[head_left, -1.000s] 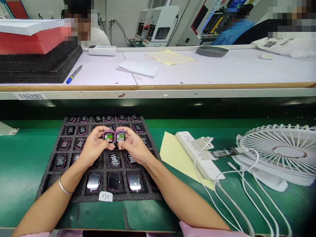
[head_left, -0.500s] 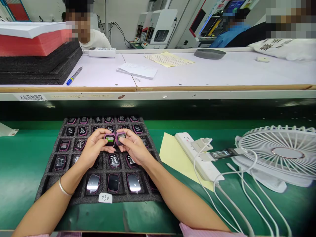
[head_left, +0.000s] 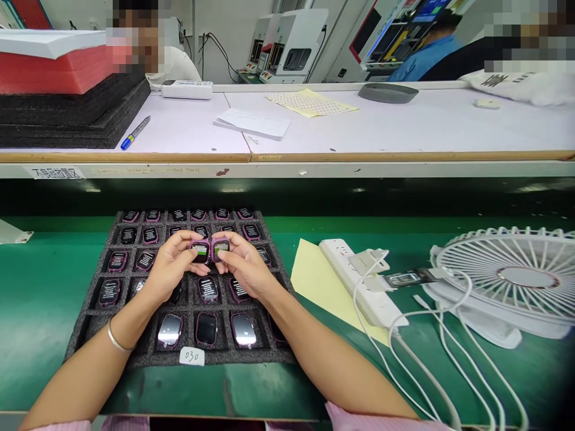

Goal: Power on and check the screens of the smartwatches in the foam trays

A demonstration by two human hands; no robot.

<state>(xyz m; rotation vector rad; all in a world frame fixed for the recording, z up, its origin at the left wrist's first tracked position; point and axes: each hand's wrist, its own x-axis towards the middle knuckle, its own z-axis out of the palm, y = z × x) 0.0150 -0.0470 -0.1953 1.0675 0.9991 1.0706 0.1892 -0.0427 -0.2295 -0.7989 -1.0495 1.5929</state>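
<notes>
The left hand (head_left: 173, 266) and the right hand (head_left: 246, 270) stay where they were a second ago, above the middle of the black foam tray (head_left: 85, 326). Each is still pinched shut on a pink-cased watch body, and the two are held edge to edge. Back then both screens faced up with clear green, white and red blocks. Now the left watch body (head_left: 199, 251) is tipped, mostly dark with a thin green band, and the right thumb lies across part of the right watch body (head_left: 220, 246). A white tag (head_left: 191, 357) at the tray's near edge reads "030". The tray's other watches (head_left: 207, 289) show white lines of text, and the shelf label (head_left: 56, 173) printed characters, all too small to read.
</notes>
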